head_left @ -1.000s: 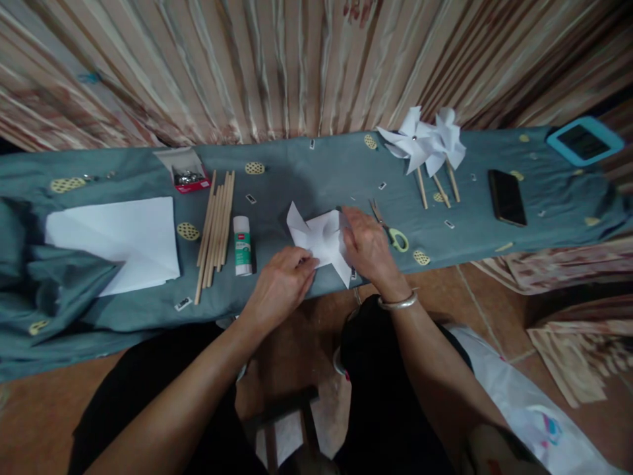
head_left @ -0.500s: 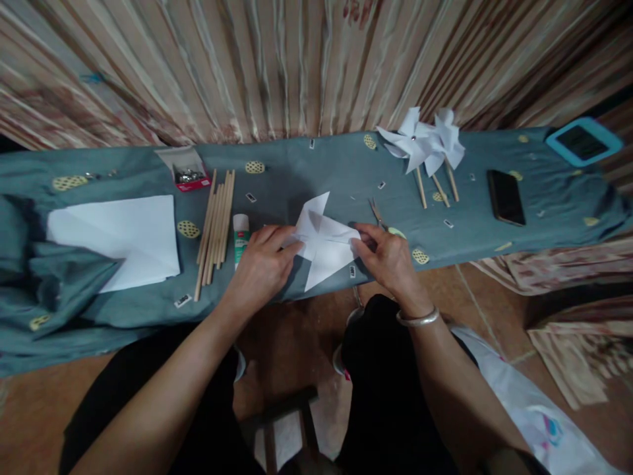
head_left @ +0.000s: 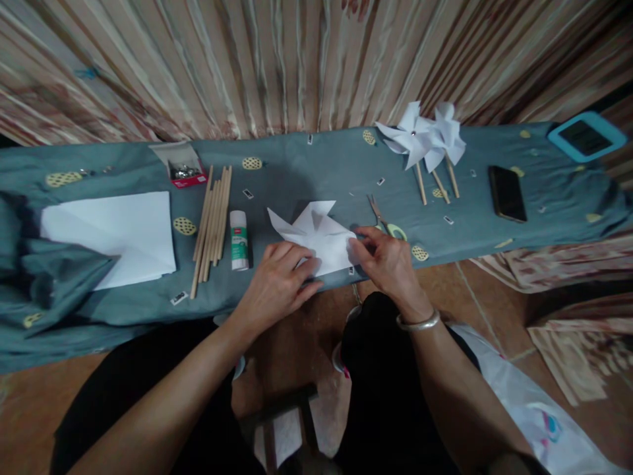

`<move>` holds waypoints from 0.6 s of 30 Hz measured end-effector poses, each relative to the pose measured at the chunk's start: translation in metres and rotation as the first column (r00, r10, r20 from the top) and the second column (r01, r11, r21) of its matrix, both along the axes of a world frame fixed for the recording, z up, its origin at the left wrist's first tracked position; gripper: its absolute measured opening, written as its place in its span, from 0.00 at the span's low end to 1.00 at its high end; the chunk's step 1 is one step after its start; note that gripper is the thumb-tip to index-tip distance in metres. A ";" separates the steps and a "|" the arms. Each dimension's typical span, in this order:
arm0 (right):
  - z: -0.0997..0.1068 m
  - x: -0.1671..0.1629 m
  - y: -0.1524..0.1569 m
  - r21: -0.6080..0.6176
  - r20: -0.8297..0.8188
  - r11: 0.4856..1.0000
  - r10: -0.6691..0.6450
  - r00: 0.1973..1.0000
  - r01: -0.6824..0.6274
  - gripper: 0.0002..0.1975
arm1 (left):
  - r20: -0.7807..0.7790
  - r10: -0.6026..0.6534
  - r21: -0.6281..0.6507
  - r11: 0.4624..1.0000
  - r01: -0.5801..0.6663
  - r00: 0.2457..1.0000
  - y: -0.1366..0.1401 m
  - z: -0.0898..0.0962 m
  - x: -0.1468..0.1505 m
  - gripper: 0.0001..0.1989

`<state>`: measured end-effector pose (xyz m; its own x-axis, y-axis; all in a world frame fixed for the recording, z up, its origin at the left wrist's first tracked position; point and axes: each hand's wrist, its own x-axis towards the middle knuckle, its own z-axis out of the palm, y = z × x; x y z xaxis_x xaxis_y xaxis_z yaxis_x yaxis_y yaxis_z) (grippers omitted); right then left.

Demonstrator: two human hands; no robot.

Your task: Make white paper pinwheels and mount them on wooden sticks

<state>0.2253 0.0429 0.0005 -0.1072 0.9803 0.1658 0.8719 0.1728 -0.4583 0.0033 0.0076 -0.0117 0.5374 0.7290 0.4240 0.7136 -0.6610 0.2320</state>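
A white paper pinwheel (head_left: 321, 239) lies at the front edge of the cloth-covered table, its blades folded toward the middle. My left hand (head_left: 279, 274) is closed on its lower left side, and the fingers hide that corner. On the right, my right hand (head_left: 390, 260) pinches another blade between thumb and fingers. Scissors (head_left: 383, 218) with pale green handles lie just behind the right hand. Left of the left hand stands or lies a glue stick (head_left: 239, 241) with a white cap; I cannot tell which.
Wooden sticks (head_left: 211, 221) lie beside the glue stick. Behind them sits an open box (head_left: 188, 173) of small metal pieces. White paper sheets (head_left: 113, 231) rest at left. Finished-looking pinwheels on sticks (head_left: 414, 137), a phone (head_left: 507, 192) and a blue-framed device (head_left: 587, 136) lie at right.
My left hand has moved from the left blade down to the lower side of the pinwheel. The left blade now shows free, and the lower blade is drawn in. My right hand keeps its pinch.
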 end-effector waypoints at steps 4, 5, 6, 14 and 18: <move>0.001 0.002 -0.001 0.095 0.001 0.995 0.026 1.000 -0.026 0.16 | -0.053 -0.001 -0.029 1.000 -0.001 0.999 -0.002 -0.002 0.003 0.08; 0.001 0.002 -0.001 0.118 -0.016 0.992 0.042 0.999 -0.040 0.15 | -0.056 -0.004 -0.024 1.000 0.003 0.998 -0.002 -0.003 0.003 0.08; 0.002 0.002 -0.002 0.139 -0.037 0.989 0.063 0.997 -0.057 0.14 | -0.058 -0.008 -0.015 1.000 0.008 0.998 -0.002 -0.003 0.003 0.08; 0.006 0.007 -0.003 0.242 -0.141 0.960 0.177 0.974 -0.139 0.13 | -0.081 0.002 0.035 0.999 0.000 0.997 -0.003 0.000 0.003 0.09; 0.003 0.016 -0.002 0.172 -0.188 0.957 0.265 0.946 -0.234 0.16 | -0.086 0.001 0.032 1.000 0.002 0.996 -0.003 0.001 0.001 0.08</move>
